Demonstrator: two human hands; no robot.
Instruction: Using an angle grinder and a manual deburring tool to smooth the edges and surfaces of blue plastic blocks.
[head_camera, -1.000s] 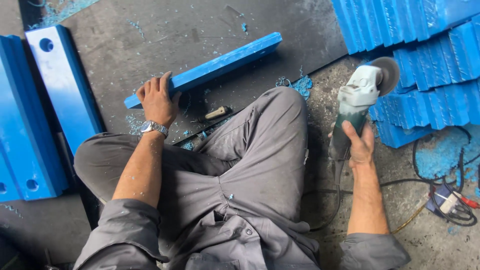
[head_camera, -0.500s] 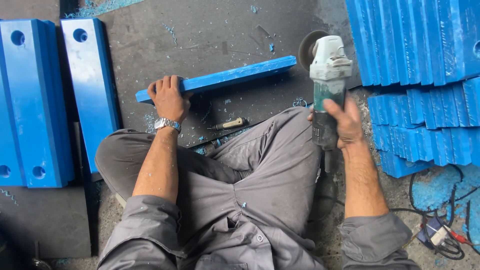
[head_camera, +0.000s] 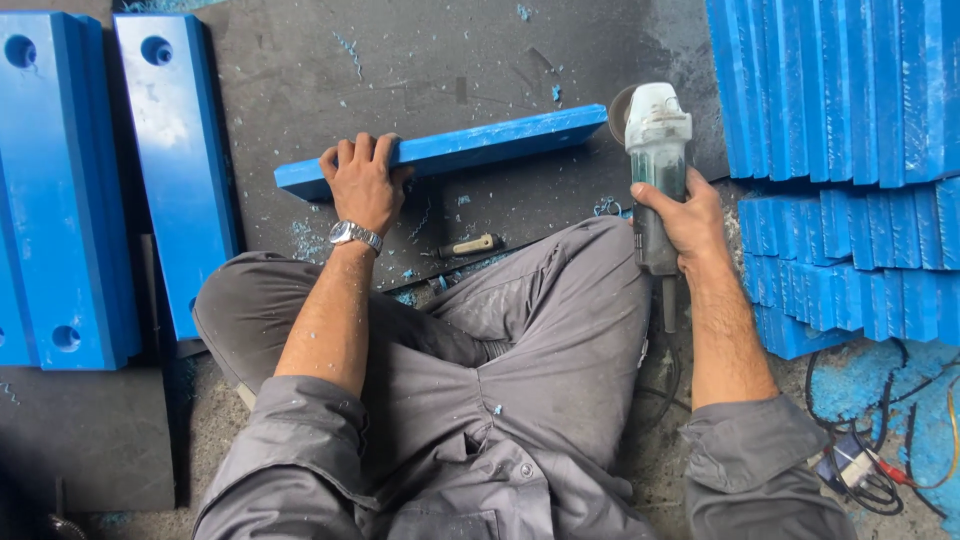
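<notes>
While I sit cross-legged, both my hands are busy on the dark mat (head_camera: 300, 100).
My left hand (head_camera: 362, 185) is curled over the near end of the blue bar (head_camera: 470, 148), pressing it flat; my right hand (head_camera: 688, 222) is closed around the grinder (head_camera: 655, 165), whose disc sits just beside the bar's far end. 1 small tool (head_camera: 465, 246) lies between my hands.

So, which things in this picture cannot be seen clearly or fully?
- Grinder disc, head view: mostly hidden behind the grinder head; whether it spins or touches the blue bar cannot be told.
- Bar's left part: covered by the left hand.
- Grinder handle: wrapped by the right hand.
- Blue stacked slabs: cut off by the top and right edges.
- Small tool on the mat: too small to identify.
</notes>
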